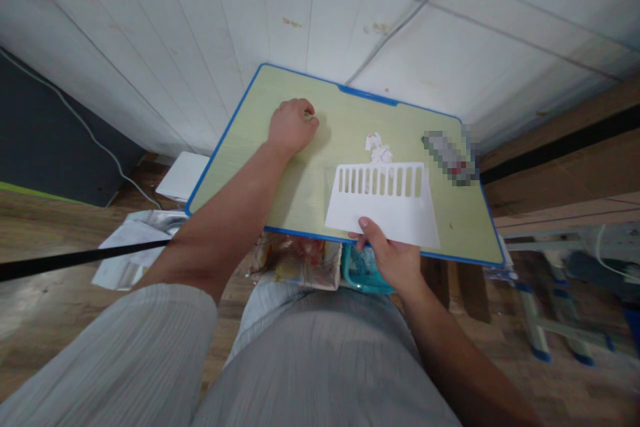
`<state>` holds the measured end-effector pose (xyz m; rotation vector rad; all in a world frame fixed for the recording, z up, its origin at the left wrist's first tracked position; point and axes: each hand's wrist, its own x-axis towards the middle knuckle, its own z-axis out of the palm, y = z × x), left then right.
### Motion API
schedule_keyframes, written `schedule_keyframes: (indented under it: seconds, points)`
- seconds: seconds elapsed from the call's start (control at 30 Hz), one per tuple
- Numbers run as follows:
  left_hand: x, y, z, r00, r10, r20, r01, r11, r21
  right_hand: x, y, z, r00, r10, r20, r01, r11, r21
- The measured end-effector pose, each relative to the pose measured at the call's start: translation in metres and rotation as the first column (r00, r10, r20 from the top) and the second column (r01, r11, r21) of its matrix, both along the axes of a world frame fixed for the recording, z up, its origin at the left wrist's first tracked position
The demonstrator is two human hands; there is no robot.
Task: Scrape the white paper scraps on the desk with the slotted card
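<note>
No lettering, brand, number or sign can be read; the white slotted panel [383, 217] looks plain. The pixelated object [450, 157] is blurred out; any print there is illegible.

Two hands [293, 127] [400, 263], one slotted white panel [383, 211], one blue-edged tabletop [350, 120], one crumpled white heap [381, 153], one teal container [349, 277]
</note>
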<state>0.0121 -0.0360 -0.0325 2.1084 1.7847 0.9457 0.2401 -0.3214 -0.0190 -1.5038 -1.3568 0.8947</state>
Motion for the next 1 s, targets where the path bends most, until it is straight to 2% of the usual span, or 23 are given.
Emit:
schedule_keyframes:
  seconds: [0.13, 0.2, 0.3, 0.5, 0.7, 0.83, 1.0]
  points:
    - [0.0, -0.005, 0.007, 1.0, -0.014, -0.014, 0.014, 0.999, -0.043, 0.003, 0.0, 0.002, 0.999, 0.045, -0.021, -0.045, 0.999, 0.009]
    - [-0.001, -0.005, 0.007, 1.0, -0.019, -0.013, 0.019, 0.999, -0.046, 0.008, -0.001, 0.002, 0.999, 0.019, -0.031, -0.019, 1.0, 0.006]
    - [-0.001, -0.003, 0.003, 1.0, -0.016, 0.005, 0.016, 1.0, -0.01, 0.013, -0.003, 0.0, 1.0, -0.027, -0.013, 0.027, 1.0, -0.001]
    - [-0.002, 0.002, -0.002, 1.0, -0.01, 0.02, 0.01, 1.0, -0.003, 0.013, -0.004, -0.001, 0.999, 0.039, 0.006, -0.039, 0.999, -0.013]
    - [-0.001, -0.001, 0.002, 1.0, -0.015, 0.018, 0.016, 1.0, -0.022, 0.012, -0.003, -0.003, 1.0, 0.014, 0.021, -0.015, 1.0, 0.019]
    - [-0.001, 0.0, 0.0, 1.0, -0.011, 0.02, 0.012, 1.0, -0.021, 0.01, -0.002, -0.002, 0.998, 0.065, -0.015, -0.065, 0.998, -0.016]
    - [-0.001, 0.002, -0.004, 0.999, -0.009, 0.031, 0.009, 1.0, 0.027, 0.006, -0.002, -0.003, 1.0, 0.027, 0.001, -0.027, 0.999, 0.017]
